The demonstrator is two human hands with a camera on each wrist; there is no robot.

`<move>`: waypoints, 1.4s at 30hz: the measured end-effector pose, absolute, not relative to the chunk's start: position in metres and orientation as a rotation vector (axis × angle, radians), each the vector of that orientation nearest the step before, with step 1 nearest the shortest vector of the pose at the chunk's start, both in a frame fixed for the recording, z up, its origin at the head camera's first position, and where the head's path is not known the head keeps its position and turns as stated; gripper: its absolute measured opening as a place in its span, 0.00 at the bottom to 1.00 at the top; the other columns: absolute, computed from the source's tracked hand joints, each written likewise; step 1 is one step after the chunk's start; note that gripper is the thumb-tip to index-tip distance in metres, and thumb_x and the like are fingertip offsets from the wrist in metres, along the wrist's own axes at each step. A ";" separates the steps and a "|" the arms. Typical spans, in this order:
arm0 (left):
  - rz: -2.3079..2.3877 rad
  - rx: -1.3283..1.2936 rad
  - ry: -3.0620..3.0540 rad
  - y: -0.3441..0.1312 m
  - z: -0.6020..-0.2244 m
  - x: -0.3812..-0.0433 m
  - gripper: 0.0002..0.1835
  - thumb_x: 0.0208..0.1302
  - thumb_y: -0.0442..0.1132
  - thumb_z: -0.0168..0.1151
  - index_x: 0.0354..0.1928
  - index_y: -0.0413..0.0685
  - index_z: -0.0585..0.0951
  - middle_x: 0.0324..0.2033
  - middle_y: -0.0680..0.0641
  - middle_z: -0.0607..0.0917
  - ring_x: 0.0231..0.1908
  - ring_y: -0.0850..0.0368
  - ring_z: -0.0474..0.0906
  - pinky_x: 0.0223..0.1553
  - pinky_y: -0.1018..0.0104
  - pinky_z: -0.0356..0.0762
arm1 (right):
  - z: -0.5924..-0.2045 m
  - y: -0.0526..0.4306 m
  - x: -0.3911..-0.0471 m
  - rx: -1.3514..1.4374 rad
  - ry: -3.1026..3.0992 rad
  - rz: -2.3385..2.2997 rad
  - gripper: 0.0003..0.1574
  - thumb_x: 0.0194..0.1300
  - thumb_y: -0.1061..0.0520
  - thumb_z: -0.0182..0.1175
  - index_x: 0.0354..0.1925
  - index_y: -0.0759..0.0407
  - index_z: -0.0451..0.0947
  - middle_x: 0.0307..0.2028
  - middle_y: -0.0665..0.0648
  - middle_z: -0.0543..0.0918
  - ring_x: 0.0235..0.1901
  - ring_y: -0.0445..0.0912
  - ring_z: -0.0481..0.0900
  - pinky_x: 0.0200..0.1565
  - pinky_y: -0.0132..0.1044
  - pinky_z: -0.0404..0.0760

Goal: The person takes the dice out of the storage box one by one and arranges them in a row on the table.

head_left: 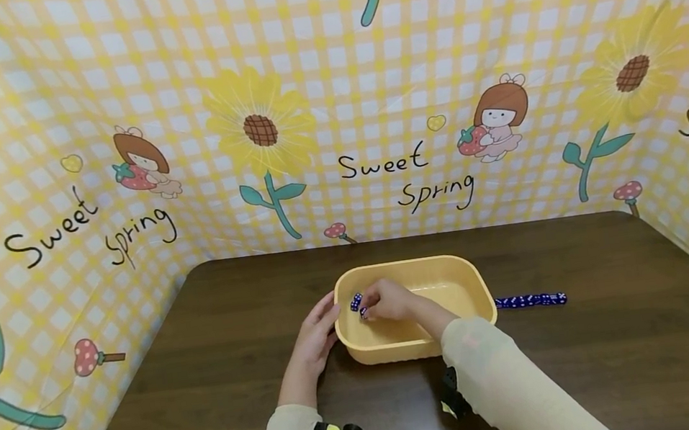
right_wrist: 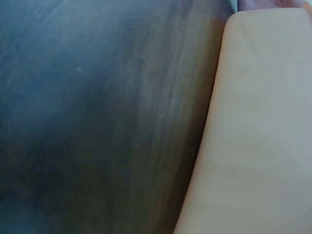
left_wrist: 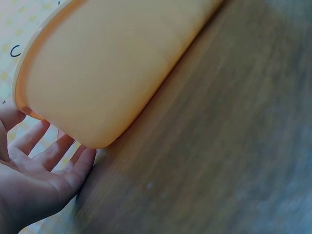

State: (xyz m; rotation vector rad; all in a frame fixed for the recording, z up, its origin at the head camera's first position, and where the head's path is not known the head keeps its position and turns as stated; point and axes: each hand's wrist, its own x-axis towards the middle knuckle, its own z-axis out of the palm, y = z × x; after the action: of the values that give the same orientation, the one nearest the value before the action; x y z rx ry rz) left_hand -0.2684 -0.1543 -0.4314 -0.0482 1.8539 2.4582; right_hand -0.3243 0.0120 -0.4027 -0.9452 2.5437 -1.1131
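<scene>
A pale yellow rectangular tub (head_left: pixel 427 342) stands on the table. Inside it my right hand (head_left: pixel 388 300) reaches down at the left end, its fingertips pinching a blue die (head_left: pixel 364 313) with white dots. Right beside that die, on the tub's floor, lie a few more blue dice (head_left: pixel 356 301). My left hand (head_left: pixel 314 335) rests against the outside of the tub's left end, with loosely extended fingers touching the wall, as the left wrist view also shows. The right wrist view catches only the tub's side (right_wrist: pixel 263 122) and a bit of a hand beyond it; the right fingers are hidden there.
A straight row of several blue dice (head_left: pixel 532 301) lies on the dark wooden table (head_left: pixel 218 348), running rightward from the tub's right end. A yellow checked cloth (head_left: pixel 355 97) with printed flowers hangs behind the table and along both sides.
</scene>
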 end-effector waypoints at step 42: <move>2.464 -0.071 1.859 -0.155 -0.434 -0.271 0.23 0.62 0.35 0.48 0.60 0.40 0.62 0.57 0.38 0.63 0.53 0.43 0.61 0.49 0.53 0.61 | -0.332 0.156 -0.334 -0.737 2.800 -1.289 0.08 0.55 0.63 0.57 0.34 0.67 0.77 0.31 0.57 0.78 0.33 0.48 0.73 0.35 0.39 0.72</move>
State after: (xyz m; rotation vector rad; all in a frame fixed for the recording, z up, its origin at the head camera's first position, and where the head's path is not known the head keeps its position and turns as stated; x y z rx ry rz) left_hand -0.2709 -0.1548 -0.4342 -0.0713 1.8593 2.4638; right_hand -0.3339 0.1557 -0.3317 -0.7373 2.7998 -1.2887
